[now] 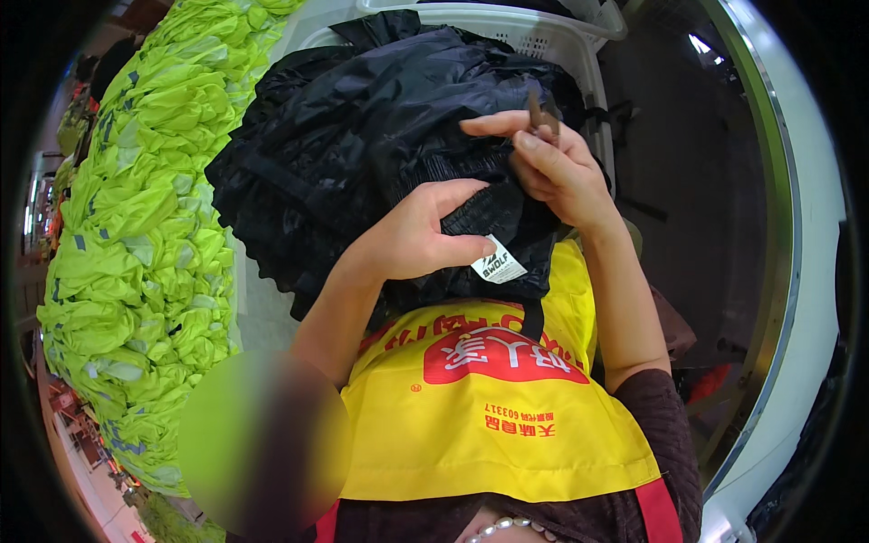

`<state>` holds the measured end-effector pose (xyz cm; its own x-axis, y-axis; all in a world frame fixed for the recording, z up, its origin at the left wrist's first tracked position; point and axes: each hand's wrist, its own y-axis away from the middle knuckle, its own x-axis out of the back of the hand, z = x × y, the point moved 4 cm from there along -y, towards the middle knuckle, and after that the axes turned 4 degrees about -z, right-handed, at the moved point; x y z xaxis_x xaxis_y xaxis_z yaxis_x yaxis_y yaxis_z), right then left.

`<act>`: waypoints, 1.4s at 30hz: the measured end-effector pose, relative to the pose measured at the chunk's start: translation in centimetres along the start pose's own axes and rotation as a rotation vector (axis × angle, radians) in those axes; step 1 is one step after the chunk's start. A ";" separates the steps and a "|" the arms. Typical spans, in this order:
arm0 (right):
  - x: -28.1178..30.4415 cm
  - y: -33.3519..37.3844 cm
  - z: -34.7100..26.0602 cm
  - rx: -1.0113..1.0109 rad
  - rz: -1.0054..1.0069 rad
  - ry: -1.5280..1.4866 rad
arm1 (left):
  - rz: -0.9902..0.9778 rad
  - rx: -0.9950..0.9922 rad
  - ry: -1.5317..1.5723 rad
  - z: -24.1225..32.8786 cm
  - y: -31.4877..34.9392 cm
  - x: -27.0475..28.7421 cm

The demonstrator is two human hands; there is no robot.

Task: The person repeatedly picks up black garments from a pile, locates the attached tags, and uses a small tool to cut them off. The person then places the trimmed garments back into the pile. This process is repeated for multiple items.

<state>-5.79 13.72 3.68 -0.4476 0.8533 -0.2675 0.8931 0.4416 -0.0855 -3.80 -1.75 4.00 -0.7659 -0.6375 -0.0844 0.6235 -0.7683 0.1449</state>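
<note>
My left hand (407, 231) pinches the dark, gathered edge of a black garment (484, 213), with the thumb resting at the top of its white printed label (500, 261). Up and to the right of it, my right hand (563, 170) is closed around small brownish thread snips (540, 116), whose blades point away from me and look slightly blurred. The fingers hide most of the snips. More thin, shiny black fabric (344, 127) is heaped beyond both hands, and part of the garment hangs down over my yellow apron (489, 462).
A white plastic basket (593, 77) with a perforated wall stands under and behind the black heap. Along the left lies a long pile of bright yellow-green garments (149, 244). A pale curved edge (819, 235) runs down the right, beyond dark floor (697, 181).
</note>
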 end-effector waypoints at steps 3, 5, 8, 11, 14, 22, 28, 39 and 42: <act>-0.2 -1.2 1.0 0.041 -0.169 0.162 | -0.066 -0.061 -0.145 1.3 -0.8 0.1; 0.0 -1.4 1.2 0.083 -0.169 0.241 | -0.088 -0.070 -0.259 1.7 -1.0 0.8; 0.8 -1.1 0.9 0.253 0.046 0.466 | -0.002 -0.043 -0.199 2.0 -0.9 0.7; 2.8 -0.9 0.1 0.205 0.407 0.734 | 0.050 0.032 -0.150 1.0 -0.6 1.0; 2.5 -1.3 0.6 0.218 0.425 0.632 | 0.091 0.084 0.083 -0.7 -0.6 0.8; 1.9 -1.4 0.1 0.202 0.344 0.643 | 0.007 0.100 0.080 -1.1 -1.2 0.2; 1.9 -2.0 1.6 0.121 0.305 0.417 | 0.060 -0.044 -0.212 0.2 -0.6 -0.3; -1.0 -3.3 5.0 -0.126 0.161 -0.292 | 0.486 -0.724 -0.997 4.0 -0.7 -1.4; -1.3 -2.4 3.4 -0.014 0.183 -0.313 | 0.514 -0.632 -0.577 1.3 -1.3 -0.2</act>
<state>-7.17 10.62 0.92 -0.2424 0.7933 -0.5584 0.9556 0.2948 0.0040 -4.68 -0.54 5.05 -0.2344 -0.9040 0.3577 0.7413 -0.4042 -0.5358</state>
